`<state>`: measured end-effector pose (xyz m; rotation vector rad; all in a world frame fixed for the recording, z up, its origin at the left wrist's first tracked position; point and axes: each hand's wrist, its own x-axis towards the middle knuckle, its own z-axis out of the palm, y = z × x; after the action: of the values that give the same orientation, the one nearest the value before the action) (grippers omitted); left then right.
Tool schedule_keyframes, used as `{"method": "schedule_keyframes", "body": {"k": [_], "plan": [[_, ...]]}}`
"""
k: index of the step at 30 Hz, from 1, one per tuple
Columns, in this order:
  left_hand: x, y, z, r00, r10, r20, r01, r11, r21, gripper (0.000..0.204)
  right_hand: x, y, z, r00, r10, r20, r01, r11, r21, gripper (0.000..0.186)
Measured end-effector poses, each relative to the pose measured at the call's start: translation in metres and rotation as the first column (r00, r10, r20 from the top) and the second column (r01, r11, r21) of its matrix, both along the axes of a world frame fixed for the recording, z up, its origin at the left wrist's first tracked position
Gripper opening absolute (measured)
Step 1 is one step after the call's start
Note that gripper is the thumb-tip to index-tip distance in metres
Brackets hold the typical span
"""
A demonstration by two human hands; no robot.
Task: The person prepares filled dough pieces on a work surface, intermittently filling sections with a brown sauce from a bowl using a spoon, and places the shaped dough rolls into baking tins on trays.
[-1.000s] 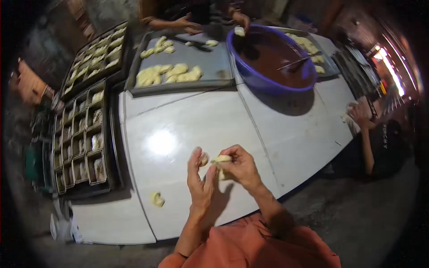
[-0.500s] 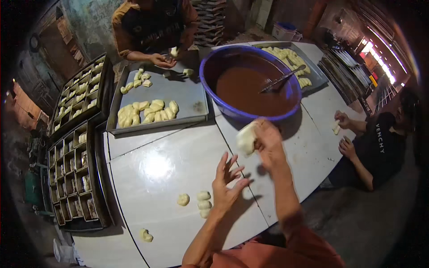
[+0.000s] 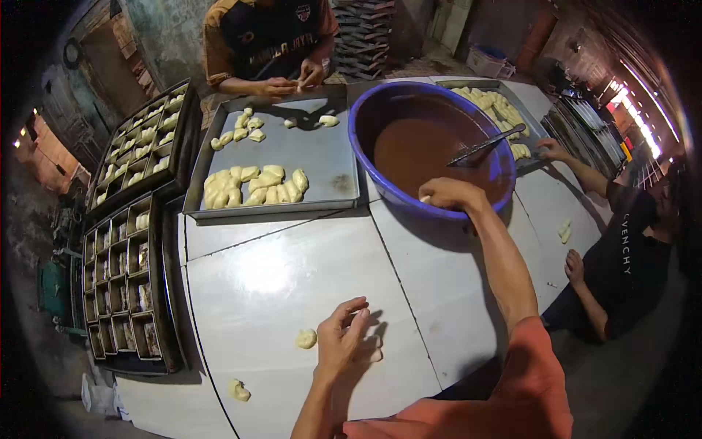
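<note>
My right hand (image 3: 453,194) reaches over the near rim of the blue bowl (image 3: 395,192), its fingers closed on a pale dough piece (image 3: 425,198) just above the brown filling (image 3: 417,150); most of that piece is hidden by the fingers. My left hand (image 3: 340,329) is open low over the white tiled table (image 3: 248,307), beside some dough pieces (image 3: 369,351) that it partly covers. A round dough lump (image 3: 306,338) sits left of it, and another small piece (image 3: 239,390) lies nearer the table edge. A metal spoon (image 3: 486,143) rests in the bowl.
Gray trays (image 3: 333,161) (image 3: 537,128) of dough flank the bowl. Divided pans (image 3: 150,227) (image 3: 175,146) stand left. A co-worker (image 3: 263,44) across the table handles dough; another (image 3: 629,249) at right reaches to the far tray, a dough strip (image 3: 564,231) nearby. Stacked flat pans (image 3: 581,132) stand behind.
My right hand has gone forward into the bowl with dough. My left hand has dropped toward the table. The right-hand co-worker's hand has moved up to the tray; the far co-worker's hands have risen slightly.
</note>
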<state>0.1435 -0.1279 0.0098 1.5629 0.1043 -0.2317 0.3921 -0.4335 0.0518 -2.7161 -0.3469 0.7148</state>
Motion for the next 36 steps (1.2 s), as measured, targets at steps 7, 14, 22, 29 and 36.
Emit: {"method": "schedule_keyframes", "body": {"k": [7, 14, 22, 29, 36], "plan": [[0.001, -0.001, 0.0, 0.997, -0.023, -0.08, 0.021, 1.0, -0.02, 0.031, 0.009, -0.005, -0.03, 0.993, 0.087, 0.082, -0.094, 0.992, 0.079, 0.022], [0.002, -0.009, 0.01, 1.0, -0.014, -0.018, 0.013, 0.999, -0.029, 0.029, -0.023, 0.002, 0.039, 0.916, -0.271, -0.296, 0.401, 0.571, 0.716, 0.025], [0.037, -0.05, 0.022, 0.999, -0.039, 0.012, 0.041, 0.911, -0.41, 0.04, -0.108, 0.08, 0.026, 0.869, -0.051, -0.493, 0.49, -0.054, 0.87, 0.016], [0.011, -0.024, 0.002, 0.978, -0.008, -0.21, -0.137, 0.735, -0.664, 0.04, -0.174, 0.114, -0.034, 0.824, 0.053, -0.564, 0.565, -0.159, 0.81, 0.018], [-0.001, 0.013, -0.011, 0.938, 0.269, -0.219, -0.347, 0.75, -0.563, 0.033, -0.222, 0.156, -0.039, 0.963, -0.244, -0.115, 0.178, 0.258, 0.95, 0.061]]}}
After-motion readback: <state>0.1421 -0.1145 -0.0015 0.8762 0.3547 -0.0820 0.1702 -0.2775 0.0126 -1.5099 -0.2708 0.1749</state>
